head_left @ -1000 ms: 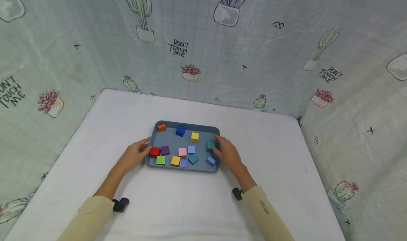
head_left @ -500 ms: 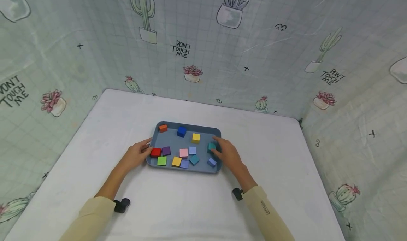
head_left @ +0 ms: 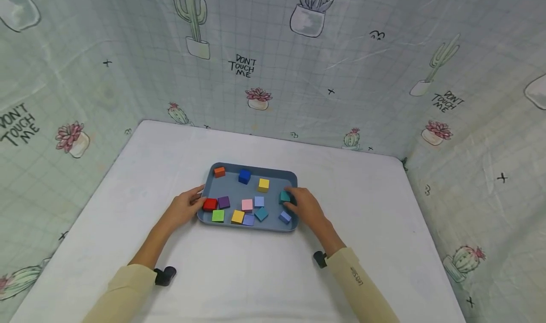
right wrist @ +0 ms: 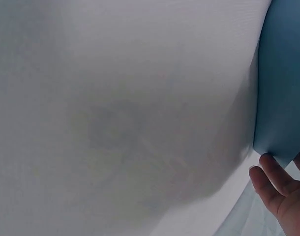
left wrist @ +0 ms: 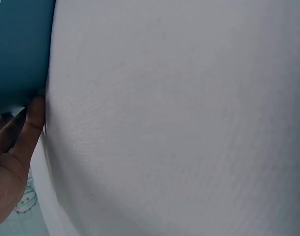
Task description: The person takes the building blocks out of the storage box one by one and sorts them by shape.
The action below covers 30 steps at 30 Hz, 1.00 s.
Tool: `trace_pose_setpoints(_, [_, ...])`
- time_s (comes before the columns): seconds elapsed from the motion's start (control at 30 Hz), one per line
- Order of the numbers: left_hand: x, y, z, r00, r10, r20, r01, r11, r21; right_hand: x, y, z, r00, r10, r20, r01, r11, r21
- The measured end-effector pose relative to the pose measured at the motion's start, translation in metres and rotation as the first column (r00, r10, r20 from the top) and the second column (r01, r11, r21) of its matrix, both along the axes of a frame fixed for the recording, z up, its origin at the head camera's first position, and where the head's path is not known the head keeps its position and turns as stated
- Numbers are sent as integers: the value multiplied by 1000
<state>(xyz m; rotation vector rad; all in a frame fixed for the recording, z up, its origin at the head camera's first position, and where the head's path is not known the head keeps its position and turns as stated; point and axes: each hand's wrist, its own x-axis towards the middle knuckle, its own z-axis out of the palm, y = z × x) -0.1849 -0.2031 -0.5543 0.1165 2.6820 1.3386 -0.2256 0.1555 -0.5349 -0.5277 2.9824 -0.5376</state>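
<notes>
A blue-grey tray (head_left: 251, 165) sits on the white table with small coloured blocks inside. My left hand (head_left: 181, 208) holds its left end, thumb over the rim beside a red block (head_left: 210, 204). In the left wrist view, the fingers (left wrist: 34, 118) meet the tray's outer wall (left wrist: 22, 49). At the opposite end is my right hand (head_left: 308, 209), index finger and thumb reaching over the rim on either side of a teal block (head_left: 284, 197); whether they touch it I cannot tell. Other fingers (right wrist: 273, 172) of this hand lie against the outer wall (right wrist: 283, 73).
Several more blocks lie spread in the tray, among them a purple block (head_left: 223, 202), a green block (head_left: 218, 215), a pink block (head_left: 247, 205) and a dark blue block (head_left: 244, 176). Behind the table (head_left: 256, 275) hangs a cactus-print cloth (head_left: 281, 67).
My right index finger and thumb have shifted slightly toward me around the teal block. The left thumb reaches a little further over the rim. The tray and blocks stay put.
</notes>
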Motion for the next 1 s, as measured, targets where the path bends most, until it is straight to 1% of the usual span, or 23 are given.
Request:
trace_pose_setpoints(0.1, [1,0,-1,1000,2,2,-2,1000,-2,0,0,-2,1000,7,-1,-7,1000,2])
trace_pose_setpoints(0.23, [1,0,0,1000,3,4,-3,1000,-11,0,0,-2,999,13,-32,-13,1000,15])
trace_pose_setpoints(0.4, [-1,2,2,1000,-15,-1,15,1000,-9,-1,1,1,997,-23,-69,23,1000,0])
trace_pose_setpoints(0.5, [-1,2,3,1000,-3,9,3,1000,-12,-4,0,3,996,-37,-85,36,999,-16])
trace_pose_setpoints(0.73, [-1,3,2,1000,-13,14,13,1000,-15,-6,7,8,987,-67,-147,60,997,-52])
trace_pose_setpoints(0.87, [-1,2,3,1000,-16,12,16,1000,-21,-6,12,10,983,-57,-173,45,996,-75])
trace_pose_setpoints(1.0, [-1,1,3,1000,-13,26,14,1000,-22,-7,16,12,981,-46,-191,31,996,-79])
